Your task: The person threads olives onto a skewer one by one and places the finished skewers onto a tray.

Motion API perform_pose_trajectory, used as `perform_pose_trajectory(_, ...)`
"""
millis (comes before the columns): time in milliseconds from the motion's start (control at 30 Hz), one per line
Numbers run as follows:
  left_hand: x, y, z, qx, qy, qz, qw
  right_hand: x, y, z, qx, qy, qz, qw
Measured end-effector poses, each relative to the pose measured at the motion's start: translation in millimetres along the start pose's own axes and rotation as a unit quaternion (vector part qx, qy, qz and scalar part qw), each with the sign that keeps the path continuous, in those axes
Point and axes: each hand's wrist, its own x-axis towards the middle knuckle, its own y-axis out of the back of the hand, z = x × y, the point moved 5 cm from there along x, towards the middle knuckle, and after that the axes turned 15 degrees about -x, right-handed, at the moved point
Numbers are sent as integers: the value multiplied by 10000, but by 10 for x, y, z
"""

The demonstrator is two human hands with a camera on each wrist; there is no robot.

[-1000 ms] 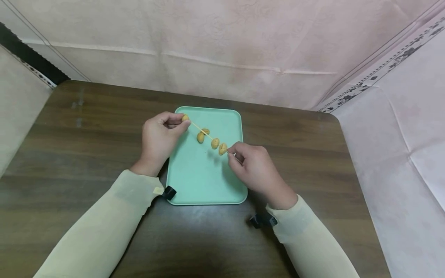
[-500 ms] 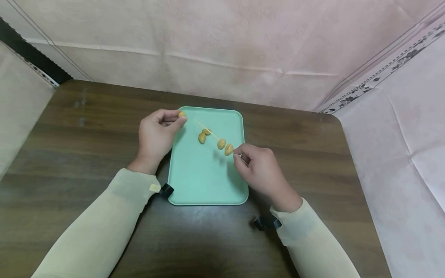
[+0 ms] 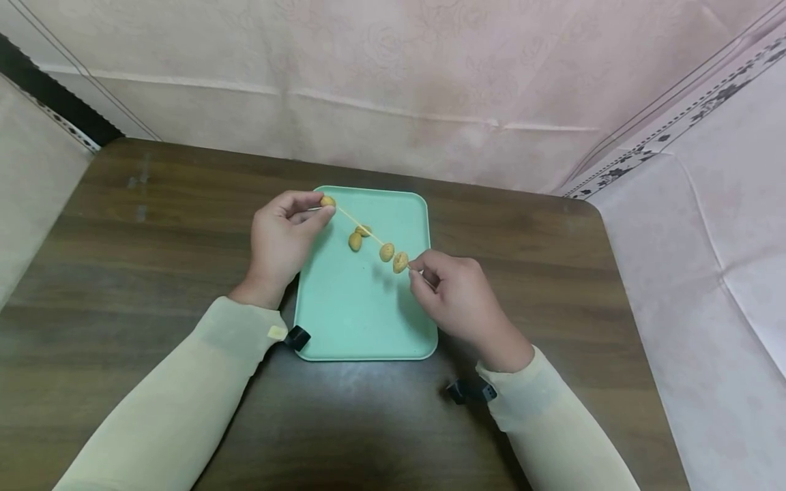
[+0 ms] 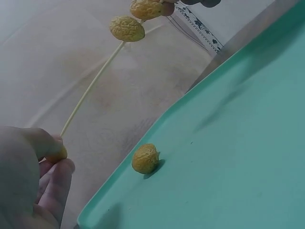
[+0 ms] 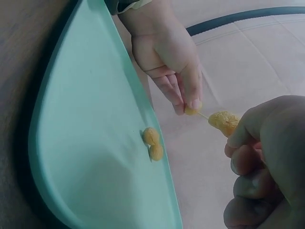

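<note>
In the head view my left hand (image 3: 280, 239) pinches a small wrinkled yellow-brown ball (image 3: 328, 201), like a dried fruit, between thumb and fingertips over the tray's upper left edge. My right hand (image 3: 457, 294) pinches the lower right end of a thin wooden skewer (image 3: 359, 225). Two similar balls, one nearer the middle (image 3: 387, 252) and one by my right fingertips (image 3: 400, 262), are threaded on it. In the left wrist view the skewer's far tip (image 4: 63, 131) meets the ball in my left fingers; whether it has pierced it I cannot tell.
A mint-green tray (image 3: 362, 334) lies on the dark wooden table (image 3: 184, 204). Two more wrinkled balls (image 3: 355, 241) lie close together on it, below the skewer. Light patterned cloth (image 3: 393, 82) hangs behind the table and on the right.
Half a second ago the skewer's tip stood free, apart from the ball in my left hand. The hands have since drawn closer, and the tip is back at that ball.
</note>
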Motion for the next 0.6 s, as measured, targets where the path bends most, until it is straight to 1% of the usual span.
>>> perform_pose_trajectory(200, -2, -10, -8, -134, 5, 28, 9999, 4, -16, 6, -11, 40, -41, 10000)
perform_pose_trajectory(367, -16, -13, 1, -296, -284, 60, 9991, 15, -18, -17, 6, 1, -94, 10000)
perform_pose_trajectory(500, -23, -12, 13, -310, -609, 81, 9976, 31, -12, -49, -29, -23, -132, 9999)
perform_pose_trajectory(600, -29, -14, 19, -314, -794, 98, 9963, 44, -2, -76, -53, -13, -143, 9999)
